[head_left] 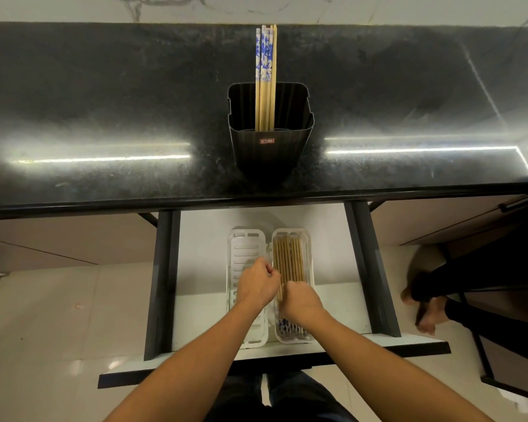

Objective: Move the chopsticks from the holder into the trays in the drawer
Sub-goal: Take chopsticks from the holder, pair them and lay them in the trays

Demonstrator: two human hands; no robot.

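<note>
Partly done, I judge. Under my left hand (pixel 258 286) the left tray (pixel 244 248) shows no chopsticks. Just right of it, under my right hand (pixel 302 301), the right tray (pixel 309 263) already has a flat row of chopsticks (pixel 288 260). Well beyond both sets of fingertips, a small bunch of upright chopsticks (pixel 265 86) still stands in the holder (pixel 270 153) on the counter (pixel 104 102), so at least one more trip is left.

My left fingers are curled in, knuckles up, touching or nearly touching the edge of the row; whether they pinch anything I cannot tell. My right fingers are curled down round the row, which runs out past my fingertips and back out under my wrist.

Both trays are white plastic, long with rounded corners and slotted floors, side by side on the smooth pale floor of the open drawer (pixel 201 239). The chopsticks are slim pale wood, with blue and white patterned tops nearest my wrist. The holder is a dark, ribbed, squarish tub. The counter is glossy, speckled black stone.
</note>
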